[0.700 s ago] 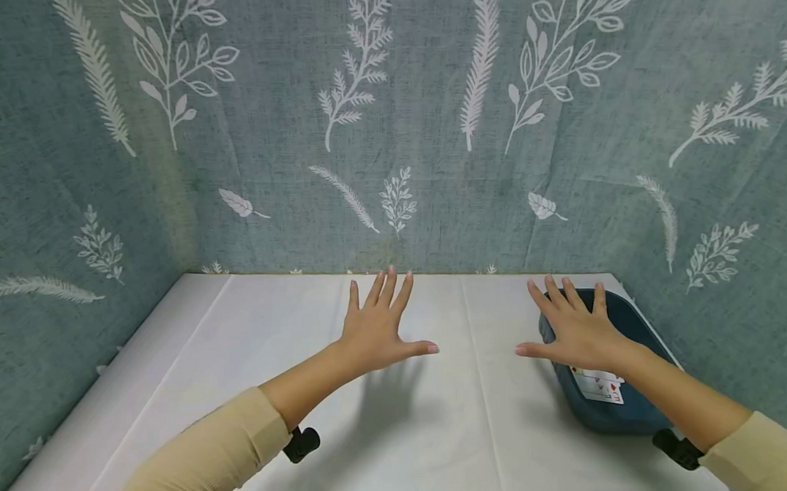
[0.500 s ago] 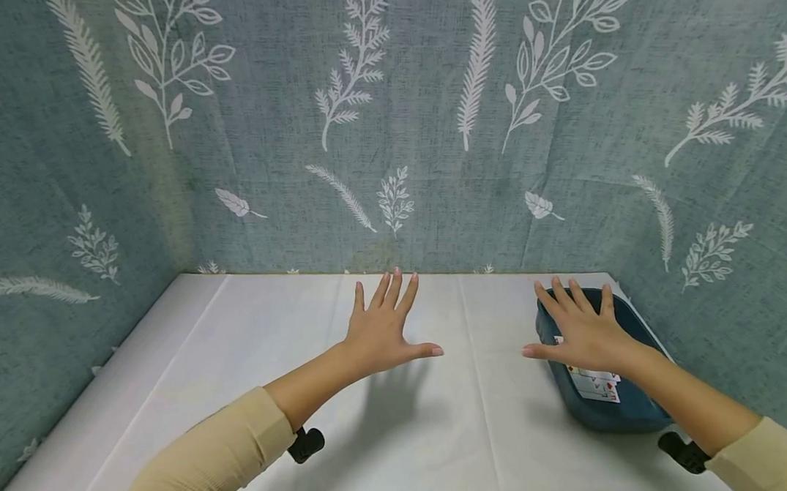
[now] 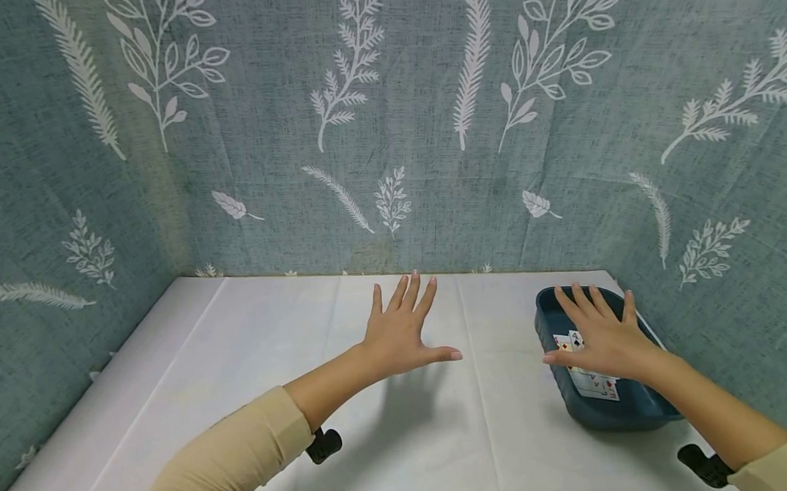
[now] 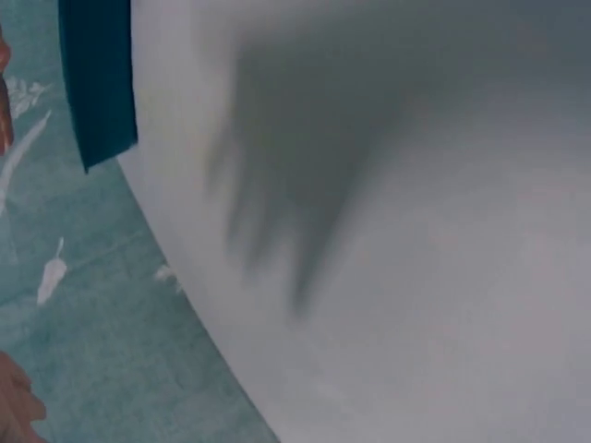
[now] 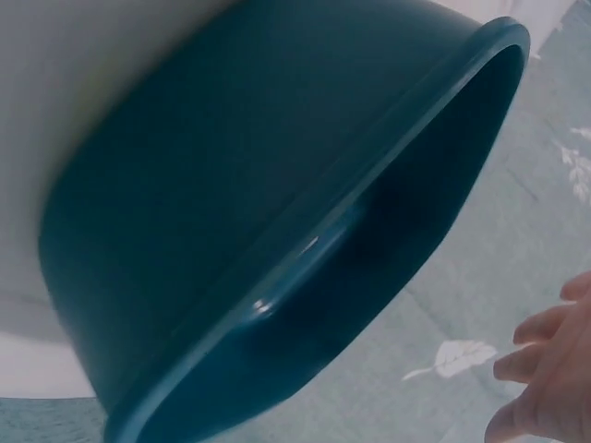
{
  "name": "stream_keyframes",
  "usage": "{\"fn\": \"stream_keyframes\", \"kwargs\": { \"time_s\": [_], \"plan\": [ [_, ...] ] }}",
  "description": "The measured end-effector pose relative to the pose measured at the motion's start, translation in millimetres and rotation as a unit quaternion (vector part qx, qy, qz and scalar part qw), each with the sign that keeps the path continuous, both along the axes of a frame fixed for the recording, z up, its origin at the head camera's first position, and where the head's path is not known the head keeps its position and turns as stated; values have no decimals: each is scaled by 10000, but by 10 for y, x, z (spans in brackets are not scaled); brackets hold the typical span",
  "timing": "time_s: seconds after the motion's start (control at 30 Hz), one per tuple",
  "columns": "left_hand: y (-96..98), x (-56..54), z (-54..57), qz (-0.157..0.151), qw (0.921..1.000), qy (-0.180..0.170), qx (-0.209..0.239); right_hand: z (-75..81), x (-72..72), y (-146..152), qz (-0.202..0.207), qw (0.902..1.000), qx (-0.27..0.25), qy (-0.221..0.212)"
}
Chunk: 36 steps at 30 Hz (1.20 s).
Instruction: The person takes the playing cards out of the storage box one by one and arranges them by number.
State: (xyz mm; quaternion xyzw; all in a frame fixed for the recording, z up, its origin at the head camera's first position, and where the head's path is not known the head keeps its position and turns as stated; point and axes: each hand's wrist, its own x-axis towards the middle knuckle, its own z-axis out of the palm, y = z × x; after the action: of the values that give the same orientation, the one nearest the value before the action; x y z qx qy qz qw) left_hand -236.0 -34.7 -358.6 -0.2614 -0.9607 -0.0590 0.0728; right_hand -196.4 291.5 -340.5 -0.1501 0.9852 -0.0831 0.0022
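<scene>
My left hand [image 3: 400,337] hovers over the white table with its fingers spread and nothing in it. My right hand [image 3: 605,339], also with spread fingers and holding nothing, is above a dark blue plastic basin [image 3: 585,411] at the right. Several playing cards [image 3: 594,385] lie inside the basin, partly covered by the right hand. In the right wrist view the basin's wall [image 5: 212,175] fills much of the picture, and the right hand's fingers [image 5: 531,355] show at the right edge, apart from it. The left wrist view shows the left hand's shadow on the table.
A white cloth-covered table [image 3: 240,355] stretches across the front. Patterned grey-green fabric [image 3: 421,127] with white leaves stands behind it and at both sides. Beige sleeves [image 3: 237,450] cover the forearms, and a small black device [image 3: 324,446] sits at the left wrist.
Both hands have shifted to the right and slightly down in the head view, fingers still spread. More of the cards in the basin now shows.
</scene>
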Motion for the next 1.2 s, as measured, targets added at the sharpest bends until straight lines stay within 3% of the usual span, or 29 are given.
{"fn": "stream_keyframes", "kwargs": {
  "time_s": [0.27, 0.67, 0.87, 1.2],
  "plan": [
    [217, 35, -28, -182, 9998, -72, -21, -8, 53, 134, 176, 9998, 21, 99],
    [540, 129, -94, -393, 9988, 153, -246, -62, 144, 313, 172, 9997, 48, 145],
    [691, 170, -140, -479, 9987, 133, -126, -102, 188, 452, 166, 9998, -45, 131],
    [931, 261, -184, -502, 9987, 70, 95, -230, 293, 721, -238, 9997, -95, -3]
  ]
}}
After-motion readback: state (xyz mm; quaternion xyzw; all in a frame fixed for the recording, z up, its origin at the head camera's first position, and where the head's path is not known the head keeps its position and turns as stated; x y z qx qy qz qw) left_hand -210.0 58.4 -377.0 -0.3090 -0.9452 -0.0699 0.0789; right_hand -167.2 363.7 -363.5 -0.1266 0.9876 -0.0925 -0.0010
